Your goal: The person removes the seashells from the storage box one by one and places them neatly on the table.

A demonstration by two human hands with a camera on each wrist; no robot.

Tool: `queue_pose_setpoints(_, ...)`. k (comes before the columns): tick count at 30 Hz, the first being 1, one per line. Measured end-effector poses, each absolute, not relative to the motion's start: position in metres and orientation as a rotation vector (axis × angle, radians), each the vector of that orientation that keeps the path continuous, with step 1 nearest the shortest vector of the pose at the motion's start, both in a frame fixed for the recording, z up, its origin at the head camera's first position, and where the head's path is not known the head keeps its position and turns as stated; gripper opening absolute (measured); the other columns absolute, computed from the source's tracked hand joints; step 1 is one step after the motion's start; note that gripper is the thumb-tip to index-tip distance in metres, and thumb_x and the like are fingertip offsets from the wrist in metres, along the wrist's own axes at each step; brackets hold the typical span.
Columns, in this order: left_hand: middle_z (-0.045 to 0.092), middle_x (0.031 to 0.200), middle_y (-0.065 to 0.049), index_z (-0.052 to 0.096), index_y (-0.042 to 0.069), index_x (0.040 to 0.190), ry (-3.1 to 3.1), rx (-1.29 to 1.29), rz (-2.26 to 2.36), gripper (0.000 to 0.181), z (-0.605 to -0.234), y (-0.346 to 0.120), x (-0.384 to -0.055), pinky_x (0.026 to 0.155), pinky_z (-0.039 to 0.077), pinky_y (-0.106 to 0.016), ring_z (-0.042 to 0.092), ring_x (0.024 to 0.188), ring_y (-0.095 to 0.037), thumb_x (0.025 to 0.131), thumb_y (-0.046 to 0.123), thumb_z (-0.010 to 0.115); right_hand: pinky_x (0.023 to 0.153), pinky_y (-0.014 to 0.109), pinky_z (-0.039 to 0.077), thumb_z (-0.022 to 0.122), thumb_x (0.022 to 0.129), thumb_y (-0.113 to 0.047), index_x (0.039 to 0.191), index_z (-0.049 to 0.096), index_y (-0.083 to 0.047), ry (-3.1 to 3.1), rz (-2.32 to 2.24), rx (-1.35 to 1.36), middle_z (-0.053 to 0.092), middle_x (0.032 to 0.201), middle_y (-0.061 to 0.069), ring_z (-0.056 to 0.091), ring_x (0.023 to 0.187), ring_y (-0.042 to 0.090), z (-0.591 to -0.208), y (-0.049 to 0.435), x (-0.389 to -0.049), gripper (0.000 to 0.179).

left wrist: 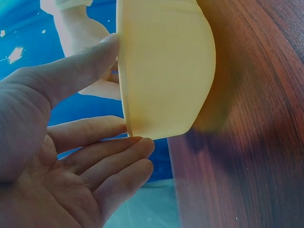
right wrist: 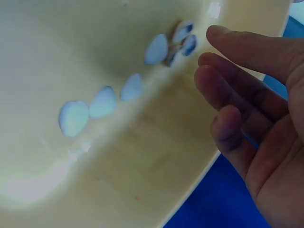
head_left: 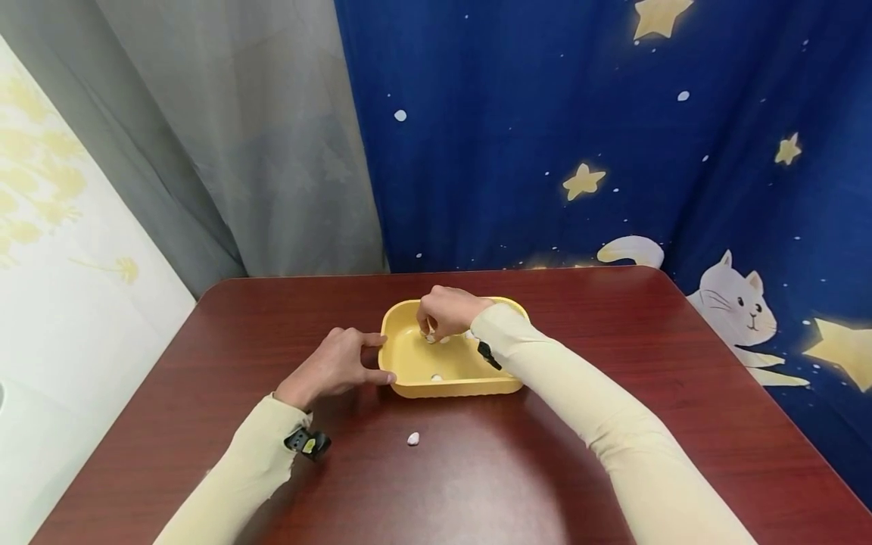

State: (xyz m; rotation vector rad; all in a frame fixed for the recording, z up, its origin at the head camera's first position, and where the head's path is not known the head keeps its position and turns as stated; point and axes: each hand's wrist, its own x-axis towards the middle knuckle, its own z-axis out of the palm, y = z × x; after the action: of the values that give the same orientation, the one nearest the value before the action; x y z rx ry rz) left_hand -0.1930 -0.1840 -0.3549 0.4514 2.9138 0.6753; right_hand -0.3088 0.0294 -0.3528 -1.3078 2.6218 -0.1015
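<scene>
A yellow rectangular plastic tray point(head_left: 450, 390) with rounded corners stands on the table. My left hand point(head_left: 338, 361) touches its left end, thumb near the front corner, the other fingers fairly straight along the side; the left wrist view shows the fingertips against the rim. Over the tray reaches my right hand point(head_left: 450, 312), its fingers loosely bent. In the right wrist view a gap parts thumb from forefinger, and nothing shows between them. Several small white seashells point(right wrist: 103, 102) lie on the tray's bottom, some with dark markings, just beyond those fingertips. One shell point(head_left: 437, 378) lies near the front wall.
Another small white shell point(head_left: 412, 439) lies on the dark red-brown table point(head_left: 477, 469) in front of the tray. Behind the table hang a grey curtain point(head_left: 272, 151) and a blue curtain point(head_left: 490, 151) with stars and a cat. A white patterned surface point(head_left: 75, 265) is at the left.
</scene>
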Motion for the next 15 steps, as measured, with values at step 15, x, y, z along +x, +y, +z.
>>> queue_pose_setpoints(15, 0.071, 0.125, -0.018, 0.066, 0.003, 0.132, 2.947, 0.490, 0.657, 0.072, -0.354, -0.185, -0.192, 0.076, 0.047, -0.031, 0.059, 0.088, -0.020, 0.075, 0.041, 0.087, 0.066, 0.020, 0.048, 0.075, 0.080, -0.003, 0.092, 0.080, -0.017, 2.644, -0.102, -1.277, 0.072, 0.083, -0.003, 0.058, 0.075, 0.010, -0.375, 0.022, -0.315, 0.019)
